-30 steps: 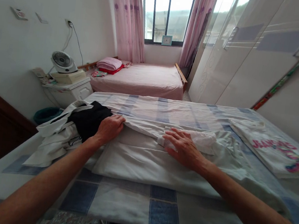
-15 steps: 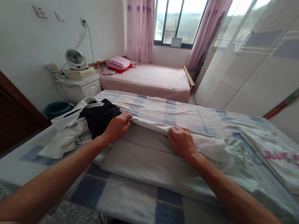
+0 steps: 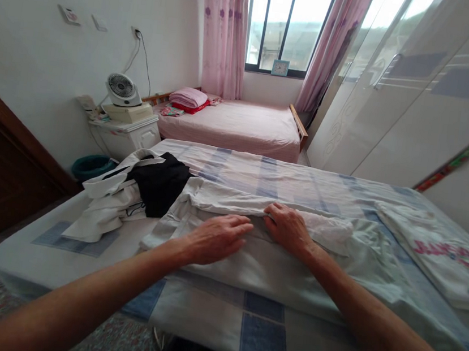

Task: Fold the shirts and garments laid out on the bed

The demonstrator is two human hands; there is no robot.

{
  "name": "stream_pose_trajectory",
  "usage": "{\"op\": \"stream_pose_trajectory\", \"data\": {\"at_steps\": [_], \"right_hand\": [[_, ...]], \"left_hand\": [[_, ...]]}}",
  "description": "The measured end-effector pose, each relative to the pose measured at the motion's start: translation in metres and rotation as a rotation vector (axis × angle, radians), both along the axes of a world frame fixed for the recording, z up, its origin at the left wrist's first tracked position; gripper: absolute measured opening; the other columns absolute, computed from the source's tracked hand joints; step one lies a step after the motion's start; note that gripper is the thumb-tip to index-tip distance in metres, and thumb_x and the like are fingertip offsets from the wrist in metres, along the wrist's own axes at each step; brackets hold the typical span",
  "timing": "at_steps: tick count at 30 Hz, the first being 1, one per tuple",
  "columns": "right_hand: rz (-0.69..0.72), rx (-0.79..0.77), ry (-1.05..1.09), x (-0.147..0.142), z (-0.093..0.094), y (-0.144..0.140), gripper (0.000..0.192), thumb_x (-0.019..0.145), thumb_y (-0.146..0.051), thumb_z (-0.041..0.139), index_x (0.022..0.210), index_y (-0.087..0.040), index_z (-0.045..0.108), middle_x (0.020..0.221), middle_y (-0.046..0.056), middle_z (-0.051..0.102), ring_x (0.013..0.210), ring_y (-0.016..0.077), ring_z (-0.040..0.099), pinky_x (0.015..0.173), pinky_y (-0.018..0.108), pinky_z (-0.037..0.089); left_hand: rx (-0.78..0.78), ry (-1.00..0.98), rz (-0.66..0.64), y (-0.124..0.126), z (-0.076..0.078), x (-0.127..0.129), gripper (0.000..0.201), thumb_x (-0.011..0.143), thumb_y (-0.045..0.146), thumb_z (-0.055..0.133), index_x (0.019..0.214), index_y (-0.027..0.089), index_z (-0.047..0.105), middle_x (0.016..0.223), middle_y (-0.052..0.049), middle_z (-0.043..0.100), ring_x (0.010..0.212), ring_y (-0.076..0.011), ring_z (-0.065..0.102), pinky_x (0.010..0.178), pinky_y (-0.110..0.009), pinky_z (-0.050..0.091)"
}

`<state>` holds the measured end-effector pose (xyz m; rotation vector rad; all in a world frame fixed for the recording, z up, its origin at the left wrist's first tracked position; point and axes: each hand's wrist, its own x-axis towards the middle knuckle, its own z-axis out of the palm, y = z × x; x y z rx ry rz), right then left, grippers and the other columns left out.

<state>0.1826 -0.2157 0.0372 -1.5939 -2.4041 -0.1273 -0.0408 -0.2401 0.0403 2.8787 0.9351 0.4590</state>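
A pale grey garment [image 3: 245,259] of a kind I cannot make out lies across the checked table cover in front of me, with a creased, band-like upper edge. My right hand [image 3: 288,225] has its fingers curled over that edge; the fingertips are partly hidden. My left hand [image 3: 219,238] is over the middle of the garment, fingers stretched toward the right hand and holding nothing. Whether its palm touches the cloth I cannot tell. White lacy cloth [image 3: 326,230] lies just past the right hand. Black fabric [image 3: 159,183] and a white garment [image 3: 101,213] are bunched on the left.
The blue-and-white checked cover [image 3: 261,338] drapes over the table's front edge. On the right lies a folded white shirt [image 3: 443,247] with pink lettering. A pink bed [image 3: 245,123] stands beyond, with a fan [image 3: 123,89] on a cabinet and a wardrobe [image 3: 396,115] along the right.
My left hand has let go of the garment's upper left edge and moved right and toward me. The garment's left part now lies rumpled. My right hand has stayed on the edge.
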Motion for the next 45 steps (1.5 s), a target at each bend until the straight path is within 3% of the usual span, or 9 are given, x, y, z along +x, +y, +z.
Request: {"op": "stream_pose_trajectory", "data": {"at_steps": [4, 9, 12, 21, 25, 32, 37, 41, 45], "right_hand": [[0.016, 0.003, 0.01, 0.004, 0.002, -0.004, 0.016, 0.088, -0.023, 0.045, 0.093, -0.02, 0.06, 0.095, 0.005, 0.064, 0.088, 0.0176, 0.058, 0.076, 0.026, 0.037], [0.095, 0.005, -0.007, 0.009, -0.002, -0.01, 0.017, 0.089, -0.025, 0.045, 0.092, -0.02, 0.061, 0.094, 0.005, 0.064, 0.09, 0.0176, 0.058, 0.077, 0.027, 0.036], [0.125, 0.007, -0.042, 0.009, -0.008, -0.012, 0.016, 0.09, -0.024, 0.046, 0.088, -0.02, 0.061, 0.092, 0.005, 0.064, 0.091, 0.018, 0.058, 0.079, 0.028, 0.035], [0.167, 0.028, 0.006, 0.007, -0.007, -0.021, 0.018, 0.088, -0.027, 0.053, 0.098, -0.017, 0.063, 0.103, 0.008, 0.065, 0.098, 0.0199, 0.057, 0.087, 0.032, 0.037], [0.023, 0.119, 0.078, 0.046, 0.008, -0.033, 0.035, 0.089, -0.033, 0.05, 0.12, -0.018, 0.056, 0.122, 0.01, 0.06, 0.114, 0.0221, 0.051, 0.097, 0.037, 0.033], [-0.557, -0.071, 0.105, 0.135, 0.001, -0.025, 0.055, 0.09, -0.05, 0.036, 0.125, -0.011, 0.054, 0.127, 0.018, 0.057, 0.119, 0.0318, 0.049, 0.092, 0.046, 0.039], [-0.46, -0.164, 0.253, 0.14, 0.0, -0.022, 0.035, 0.085, -0.04, 0.045, 0.104, -0.018, 0.064, 0.106, 0.009, 0.068, 0.099, 0.0235, 0.061, 0.081, 0.033, 0.044], [-0.299, -0.072, 0.466, 0.141, 0.029, -0.051, 0.026, 0.085, -0.036, 0.045, 0.088, -0.018, 0.063, 0.091, 0.006, 0.066, 0.086, 0.0194, 0.059, 0.078, 0.03, 0.042], [-0.041, -0.506, 0.664, 0.146, 0.06, -0.107, 0.028, 0.085, -0.043, 0.049, 0.09, -0.018, 0.06, 0.081, 0.002, 0.059, 0.074, 0.0153, 0.053, 0.065, 0.026, 0.041]], "left_hand": [[-0.16, 0.04, -0.088, 0.007, -0.017, 0.032, 0.049, 0.094, 0.041, 0.036, 0.135, 0.016, 0.046, 0.142, -0.01, 0.047, 0.132, -0.021, 0.041, 0.111, -0.033, 0.029], [-0.249, 0.12, 0.33, 0.036, -0.028, 0.003, 0.05, 0.094, 0.048, 0.028, 0.125, 0.022, 0.056, 0.124, -0.007, 0.064, 0.117, -0.0219, 0.056, 0.099, -0.034, 0.041], [-0.141, 0.116, 0.536, 0.047, -0.028, -0.03, 0.047, 0.091, 0.047, 0.034, 0.118, 0.02, 0.06, 0.116, -0.008, 0.067, 0.111, -0.0227, 0.059, 0.097, -0.035, 0.042], [0.098, 0.28, 0.633, 0.054, -0.017, -0.088, 0.032, 0.082, 0.025, 0.037, 0.065, 0.017, 0.063, 0.074, -0.013, 0.069, 0.076, -0.0259, 0.067, 0.07, -0.034, 0.051], [0.256, 0.126, 0.863, 0.049, 0.001, -0.091, 0.035, 0.085, 0.025, 0.033, 0.092, 0.013, 0.065, 0.096, -0.016, 0.069, 0.082, -0.0302, 0.066, 0.065, -0.039, 0.052], [0.089, -0.12, 0.393, 0.044, 0.007, -0.038, 0.034, 0.088, 0.033, 0.039, 0.106, 0.017, 0.063, 0.12, -0.011, 0.062, 0.113, -0.0249, 0.057, 0.1, -0.04, 0.044], [-0.054, -0.08, 0.063, 0.035, -0.008, 0.028, 0.035, 0.091, 0.034, 0.044, 0.118, 0.018, 0.059, 0.131, -0.011, 0.056, 0.123, -0.0234, 0.051, 0.103, -0.038, 0.042], [-0.06, -0.046, -0.017, 0.032, -0.016, 0.054, 0.038, 0.09, 0.032, 0.047, 0.124, 0.014, 0.055, 0.132, -0.013, 0.055, 0.126, -0.0248, 0.047, 0.107, -0.04, 0.038], [-0.126, -0.073, 0.056, 0.034, -0.017, 0.057, 0.04, 0.092, 0.035, 0.044, 0.126, 0.015, 0.054, 0.131, -0.012, 0.055, 0.122, -0.0234, 0.051, 0.104, -0.038, 0.041]]}}
